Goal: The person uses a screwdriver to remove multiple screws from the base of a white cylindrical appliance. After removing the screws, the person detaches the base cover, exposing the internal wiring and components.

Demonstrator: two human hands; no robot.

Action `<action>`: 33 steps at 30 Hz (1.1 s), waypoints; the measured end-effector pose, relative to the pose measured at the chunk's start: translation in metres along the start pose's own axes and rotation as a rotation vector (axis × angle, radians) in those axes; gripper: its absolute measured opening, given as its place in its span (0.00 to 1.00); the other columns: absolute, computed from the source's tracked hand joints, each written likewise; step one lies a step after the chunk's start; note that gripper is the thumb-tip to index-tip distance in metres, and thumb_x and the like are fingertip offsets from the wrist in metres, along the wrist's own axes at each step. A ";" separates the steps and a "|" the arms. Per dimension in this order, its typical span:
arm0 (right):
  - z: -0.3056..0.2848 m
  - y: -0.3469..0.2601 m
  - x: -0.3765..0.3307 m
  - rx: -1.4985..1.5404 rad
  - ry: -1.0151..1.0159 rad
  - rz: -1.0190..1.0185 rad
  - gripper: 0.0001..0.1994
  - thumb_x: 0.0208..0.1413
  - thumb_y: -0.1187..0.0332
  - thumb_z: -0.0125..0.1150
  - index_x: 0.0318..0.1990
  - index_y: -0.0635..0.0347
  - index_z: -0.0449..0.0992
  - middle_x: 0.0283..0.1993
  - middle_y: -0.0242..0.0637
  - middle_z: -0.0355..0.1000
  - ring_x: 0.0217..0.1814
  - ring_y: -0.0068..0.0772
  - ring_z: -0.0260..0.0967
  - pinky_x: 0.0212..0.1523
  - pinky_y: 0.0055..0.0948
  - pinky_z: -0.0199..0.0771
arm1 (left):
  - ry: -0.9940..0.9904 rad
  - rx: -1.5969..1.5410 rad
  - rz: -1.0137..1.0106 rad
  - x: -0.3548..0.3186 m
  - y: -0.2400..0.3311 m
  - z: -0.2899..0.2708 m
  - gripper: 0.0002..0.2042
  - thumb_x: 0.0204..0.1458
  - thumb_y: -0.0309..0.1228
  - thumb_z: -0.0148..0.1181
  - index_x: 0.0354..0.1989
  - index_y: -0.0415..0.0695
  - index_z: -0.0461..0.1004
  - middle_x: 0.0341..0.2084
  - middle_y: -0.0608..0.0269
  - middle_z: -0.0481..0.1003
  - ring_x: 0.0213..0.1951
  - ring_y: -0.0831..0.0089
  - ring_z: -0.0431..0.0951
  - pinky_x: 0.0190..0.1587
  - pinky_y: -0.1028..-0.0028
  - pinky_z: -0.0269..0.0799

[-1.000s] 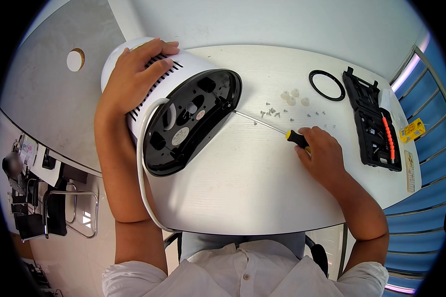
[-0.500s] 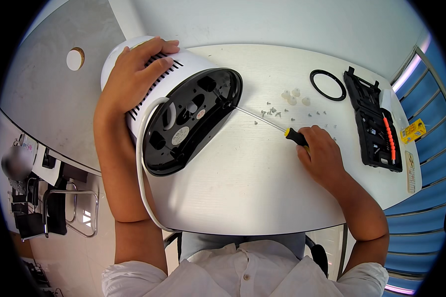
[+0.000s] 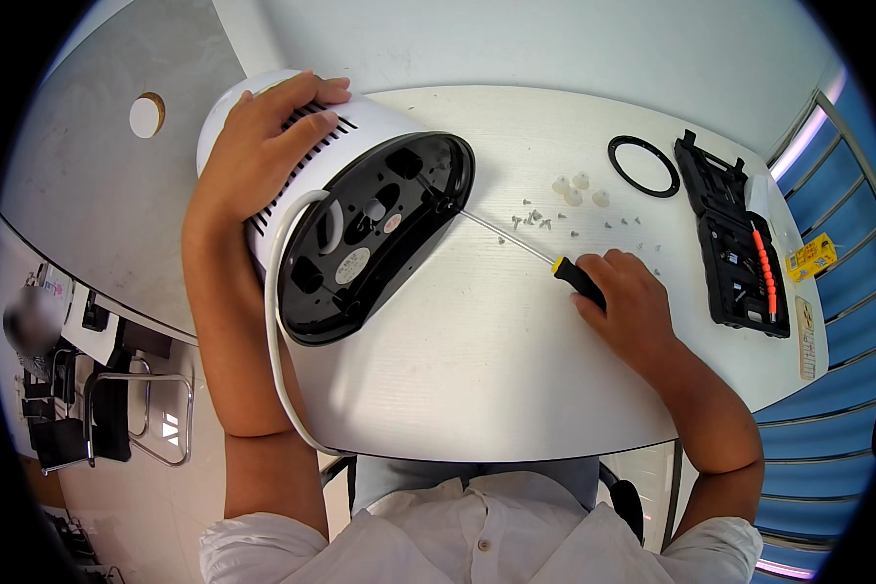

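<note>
A white, rounded appliance housing point(image 3: 380, 122) with dark vent slots lies tilted on its side, its black underside point(image 3: 360, 229) facing right. My left hand point(image 3: 263, 146) is laid over the slotted side, fingers curved along it, holding it. A white cord point(image 3: 274, 321) loops from the underside past my left forearm to the table's near edge. My right hand point(image 3: 628, 297) is closed around the black-and-yellow handle of a screwdriver point(image 3: 516, 239). Its shaft reaches left, and the tip is at a hole near the underside's right rim. Whether a screw sits there is too small to tell.
Several small screws point(image 3: 540, 222) lie scattered beyond the shaft, near several translucent rubber-like pieces point(image 3: 572, 198). A black ring point(image 3: 612, 156), an open black tool case point(image 3: 715, 234), a yellow box point(image 3: 812, 257) and a remote control point(image 3: 806, 341) lie at the right. A grey table point(image 3: 88, 195) adjoins on the left.
The screwdriver's handle has turned a little, and my right hand has shifted slightly left with its fingers rolled on the grip. The appliance and my left hand have barely moved.
</note>
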State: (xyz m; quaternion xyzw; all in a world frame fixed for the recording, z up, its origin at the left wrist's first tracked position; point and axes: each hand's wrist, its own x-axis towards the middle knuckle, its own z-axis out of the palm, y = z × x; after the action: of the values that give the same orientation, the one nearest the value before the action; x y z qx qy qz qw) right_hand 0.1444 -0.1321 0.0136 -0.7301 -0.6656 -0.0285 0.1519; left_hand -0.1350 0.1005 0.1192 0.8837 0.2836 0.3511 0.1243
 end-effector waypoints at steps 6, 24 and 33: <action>0.002 0.000 -0.002 0.126 0.015 -0.014 0.13 0.49 0.70 0.62 0.43 0.61 0.71 0.36 0.41 0.71 0.38 0.40 0.68 0.39 0.39 0.70 | -0.009 0.008 0.014 0.000 0.000 -0.001 0.16 0.50 0.37 0.50 0.41 0.41 0.77 0.48 0.58 0.78 0.46 0.60 0.74 0.57 0.70 0.56; 0.009 0.006 0.001 0.172 -0.004 0.028 0.14 0.47 0.72 0.62 0.43 0.61 0.72 0.33 0.40 0.71 0.37 0.43 0.70 0.39 0.39 0.70 | 0.002 0.010 0.020 0.000 0.001 0.000 0.15 0.50 0.37 0.51 0.41 0.41 0.76 0.48 0.58 0.78 0.45 0.60 0.74 0.58 0.70 0.55; 0.010 0.007 -0.001 0.105 0.093 -0.040 0.12 0.45 0.74 0.60 0.41 0.62 0.73 0.34 0.40 0.67 0.37 0.42 0.67 0.38 0.38 0.70 | -0.017 0.049 0.009 0.000 0.004 -0.002 0.15 0.50 0.37 0.51 0.41 0.42 0.77 0.46 0.59 0.79 0.43 0.60 0.75 0.58 0.68 0.55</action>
State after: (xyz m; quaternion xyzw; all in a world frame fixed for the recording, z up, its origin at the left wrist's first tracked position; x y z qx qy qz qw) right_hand 0.1493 -0.1313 0.0030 -0.7055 -0.6730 -0.0305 0.2201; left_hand -0.1348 0.0975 0.1225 0.8907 0.2870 0.3371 0.1035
